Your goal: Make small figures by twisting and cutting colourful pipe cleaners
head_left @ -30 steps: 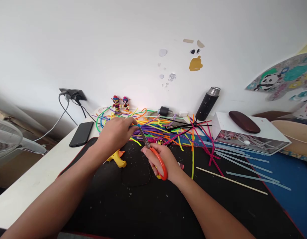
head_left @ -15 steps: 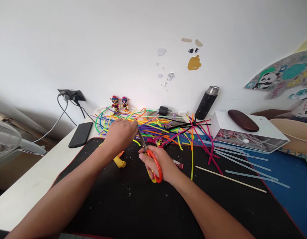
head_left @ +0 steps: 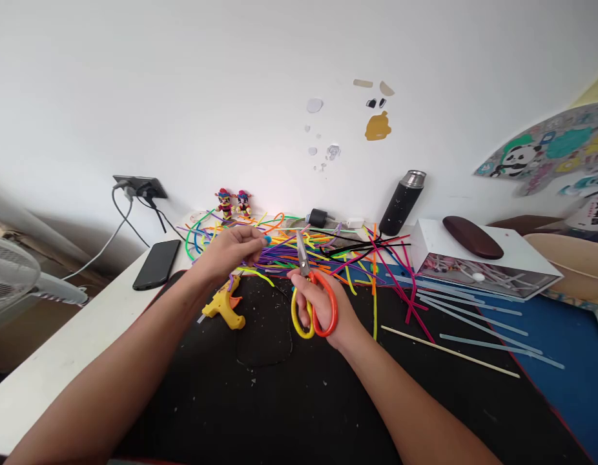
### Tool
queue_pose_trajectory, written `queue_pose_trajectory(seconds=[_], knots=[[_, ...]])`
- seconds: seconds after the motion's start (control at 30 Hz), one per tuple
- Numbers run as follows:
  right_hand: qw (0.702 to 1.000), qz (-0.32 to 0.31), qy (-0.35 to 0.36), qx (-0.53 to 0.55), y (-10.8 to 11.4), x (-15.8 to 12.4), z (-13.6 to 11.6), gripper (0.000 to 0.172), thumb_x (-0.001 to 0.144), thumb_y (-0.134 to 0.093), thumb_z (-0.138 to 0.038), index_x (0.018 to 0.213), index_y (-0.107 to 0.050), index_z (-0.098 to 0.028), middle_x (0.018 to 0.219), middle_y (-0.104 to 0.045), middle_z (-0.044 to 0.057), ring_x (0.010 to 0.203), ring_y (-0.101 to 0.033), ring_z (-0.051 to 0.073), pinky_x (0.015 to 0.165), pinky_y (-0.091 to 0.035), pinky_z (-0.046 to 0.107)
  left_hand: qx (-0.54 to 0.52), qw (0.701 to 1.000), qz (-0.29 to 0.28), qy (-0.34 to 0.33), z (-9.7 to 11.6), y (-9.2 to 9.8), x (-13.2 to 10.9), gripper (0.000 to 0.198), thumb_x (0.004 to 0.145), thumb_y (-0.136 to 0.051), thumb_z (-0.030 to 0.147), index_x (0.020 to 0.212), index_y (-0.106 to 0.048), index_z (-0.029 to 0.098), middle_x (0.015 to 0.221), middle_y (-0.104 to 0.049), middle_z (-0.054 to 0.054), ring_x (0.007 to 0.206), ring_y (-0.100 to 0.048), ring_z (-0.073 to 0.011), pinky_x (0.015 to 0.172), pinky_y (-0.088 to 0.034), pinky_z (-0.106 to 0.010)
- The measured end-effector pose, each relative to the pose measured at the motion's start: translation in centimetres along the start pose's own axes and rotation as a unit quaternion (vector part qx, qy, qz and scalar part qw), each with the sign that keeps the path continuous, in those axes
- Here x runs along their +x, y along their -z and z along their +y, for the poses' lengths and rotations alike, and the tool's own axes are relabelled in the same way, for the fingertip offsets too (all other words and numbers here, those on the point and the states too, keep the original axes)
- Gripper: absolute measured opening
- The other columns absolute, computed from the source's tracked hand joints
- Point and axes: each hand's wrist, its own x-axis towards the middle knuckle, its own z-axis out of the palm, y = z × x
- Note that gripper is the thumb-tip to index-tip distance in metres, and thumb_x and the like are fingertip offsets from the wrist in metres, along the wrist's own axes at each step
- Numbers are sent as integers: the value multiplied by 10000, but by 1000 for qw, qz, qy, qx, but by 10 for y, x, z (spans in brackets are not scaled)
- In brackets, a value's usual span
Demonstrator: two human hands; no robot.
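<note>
From my remote seat I see the scissors (head_left: 304, 264) above the black mat (head_left: 221, 400), steel blades slanting away toward the pile of fuzzy, brightly coloured stems (head_left: 284, 257) — one handle loop yellow, the other red-orange. My right hand (head_left: 323, 302) is closed around those loops; the blades look nearly together. My left hand (head_left: 231, 248) pinches a small bright-blue piece (head_left: 268, 239) near the blades — its far end hidden by fingers.

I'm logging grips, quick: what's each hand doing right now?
Left hand: closed, pinching a small blue piece.
Right hand: closed, holding the scissors by their handles.
</note>
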Motion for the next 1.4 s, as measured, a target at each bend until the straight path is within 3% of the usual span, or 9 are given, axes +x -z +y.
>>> queue_pose_trajectory(seconds=[0.2, 0.57, 0.77, 0.9, 1.03, 1.17, 1.4], knots=[[999, 32, 34, -14, 4, 1, -8, 489, 799, -770, -604, 1016, -619, -193, 556, -552, -89, 348, -497, 100, 362, -378, 212, 44, 995, -93, -1, 16, -31, -22, 341, 801, -811, 500, 769, -670, 191, 571, -598, 37, 517, -515, -113, 535, -412, -229], [997, 28, 59, -39, 4, -1, -6, 363, 845, -696, -497, 1038, -587, -209, 521, -542, -106, 332, -484, 107, 352, -392, 207, 95, 981, -168, 15, 15, -43, -32, 400, 849, -749, 570, 832, -672, 179, 597, -624, 27, 554, -558, -132, 527, -424, -223], [998, 42, 48, 1, 4, -1, -8, 305, 817, -714, -443, 964, -575, -215, 503, -529, -108, 321, -464, 101, 340, -353, 200, 242, 961, -55, -126, 15, -44, -37, 290, 936, -675, 479, 928, -740, 196, 801, -756, -12, 698, -644, -164, 620, -465, -246], [998, 25, 29, 44, 5, 0, -8, 297, 816, -732, -430, 790, -531, -213, 522, -533, -85, 324, -469, 87, 343, -317, 201, 314, 915, -59, -248, 13, -45, -41, 253, 982, -629, 358, 1159, -751, 226, 1057, -826, -43, 896, -754, -208, 769, -543, -278], [998, 10, 15, 65, 5, 1, -7, 329, 818, -754, -422, 737, -519, -206, 521, -523, -80, 326, -460, 77, 344, -301, 199, 353, 884, -40, -302, 12, -46, -41, 225, 1012, -597, 302, 1133, -767, 218, 1015, -836, -38, 870, -778, -204, 788, -555, -276], [996, -5, 13, 89, 4, -1, -8, 317, 816, -766, -422, 758, -550, -196, 520, -521, -83, 325, -454, 69, 336, -293, 188, 311, 898, -44, -308, 12, -46, -41, 179, 998, -622, 275, 1050, -780, 210, 926, -831, -21, 816, -774, -186, 723, -542, -247], [995, -6, 0, 104, 6, 1, -5, 338, 807, -790, -462, 826, -589, -191, 507, -531, -88, 314, -446, 62, 326, -270, 172, 212, 954, -65, -201, 12, -45, -37, 129, 931, -684, 280, 949, -791, 209, 866, -816, -9, 763, -753, -176, 711, -556, -247]])
